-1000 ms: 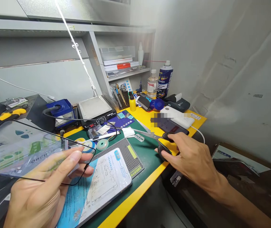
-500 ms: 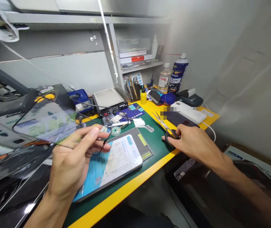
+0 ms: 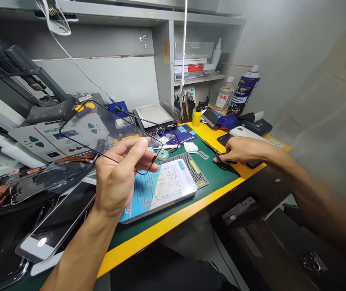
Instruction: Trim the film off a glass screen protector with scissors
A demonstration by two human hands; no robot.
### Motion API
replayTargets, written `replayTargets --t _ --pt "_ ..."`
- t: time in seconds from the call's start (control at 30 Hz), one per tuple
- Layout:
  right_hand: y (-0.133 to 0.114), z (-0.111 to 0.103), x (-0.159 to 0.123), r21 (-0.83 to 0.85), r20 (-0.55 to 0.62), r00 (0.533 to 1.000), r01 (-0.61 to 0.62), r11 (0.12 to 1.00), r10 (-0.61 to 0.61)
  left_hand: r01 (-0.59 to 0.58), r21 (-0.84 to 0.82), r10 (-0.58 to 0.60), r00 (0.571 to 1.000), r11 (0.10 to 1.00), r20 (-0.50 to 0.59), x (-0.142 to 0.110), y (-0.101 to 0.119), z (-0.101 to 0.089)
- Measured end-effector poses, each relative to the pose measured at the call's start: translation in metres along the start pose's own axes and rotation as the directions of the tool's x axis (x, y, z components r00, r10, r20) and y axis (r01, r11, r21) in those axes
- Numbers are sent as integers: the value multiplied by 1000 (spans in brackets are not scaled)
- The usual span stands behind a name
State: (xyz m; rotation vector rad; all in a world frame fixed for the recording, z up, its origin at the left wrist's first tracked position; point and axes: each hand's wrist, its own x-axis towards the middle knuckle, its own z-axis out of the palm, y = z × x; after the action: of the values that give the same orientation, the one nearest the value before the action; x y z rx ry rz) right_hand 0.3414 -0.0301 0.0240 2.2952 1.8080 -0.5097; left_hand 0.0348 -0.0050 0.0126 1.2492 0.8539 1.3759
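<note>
Yellow-edged green bench (image 3: 161, 229) with grey mat (image 3: 197, 177), razor blade (image 3: 203, 155), yellow bottle (image 3: 196, 118)

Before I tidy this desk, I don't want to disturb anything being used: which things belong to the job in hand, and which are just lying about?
In the job:
- clear panel with a black edge, held in the left hand
- scissors, touched by the right hand

Probably just lying about:
- razor blade
- yellow bottle
- spray can
- white phone

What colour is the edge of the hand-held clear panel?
The clear panel is edged in black, seen best in the head view.
</note>
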Motion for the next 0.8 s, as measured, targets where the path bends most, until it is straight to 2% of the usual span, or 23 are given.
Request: replayTargets --t 0.2,0.3,0.37,0.43,0.47,0.53,0.57,0.63,0.7,0.73,0.8 --pt "-3 4 -9 -9 -95 995 0 1000 -1 -16 2 16 1000 1000 4 -1 3 -1" --pt "-4 10 -22 2 -211 977 26 1000 -25 22 -43 -21 1000 999 9 -2 4 -2" --pt "-10 13 -35 31 -301 951 88 996 -75 58 -70 -57 998 996 25 -2 5 -2" --pt "-23 18 -50 174 -364 920 217 960 -142 85 -77 -81 995 993 53 -3 4 -1" --pt "-33 21 -56 380 -400 902 326 866 -164 93 -74 -88 994 993 70 -3 4 0" --pt "-55 28 -64 749 -379 908 416 517 -180 98 -62 -91 991 993 100 -4 2 1" --pt "-67 32 -65 842 -375 907 420 339 -193 96 -57 -89 990 994 109 -4 1 2" --pt "-88 40 -62 928 -346 906 368 52 -244 92 -54 -85 989 994 121 -5 -1 3" --pt "-105 45 -55 944 -320 905 281 -171 -280 90 -61 -81 988 994 133 -6 -2 3" --pt "-110 47 -51 936 -315 904 245 -253 -289 89 -64 -79 987 994 140 -7 -3 2" --pt "-118 49 -47 915 -317 898 204 -349 -304 84 -65 -74 986 994 150 -8 -4 2"
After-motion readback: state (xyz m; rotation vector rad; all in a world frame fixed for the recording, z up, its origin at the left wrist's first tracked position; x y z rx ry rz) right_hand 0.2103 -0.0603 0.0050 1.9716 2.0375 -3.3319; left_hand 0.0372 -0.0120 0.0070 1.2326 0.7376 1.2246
